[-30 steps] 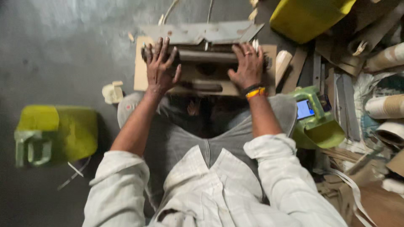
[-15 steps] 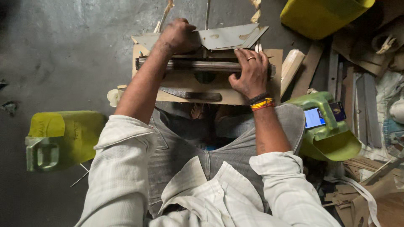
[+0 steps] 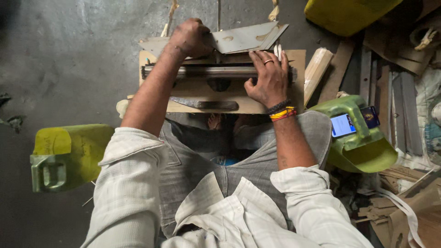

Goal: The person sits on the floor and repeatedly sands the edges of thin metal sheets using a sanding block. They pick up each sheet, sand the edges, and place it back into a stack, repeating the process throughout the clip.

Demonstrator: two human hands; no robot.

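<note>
Overhead, left hand clenches a metal sheet; right hand lies flat on the roller. Yellow cans and a phone flank the board.

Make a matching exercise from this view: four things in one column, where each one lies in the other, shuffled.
Things:
1. left hand
2. right hand
3. phone
4. yellow-green jerrycan

Places:
A. on the green container by the person's right knee
B. on the floor beside the person's left arm
C. gripping the grey metal sheet at the board's far edge
D. resting on the metal roller

Pairs: 1-C, 2-D, 3-A, 4-B
</note>
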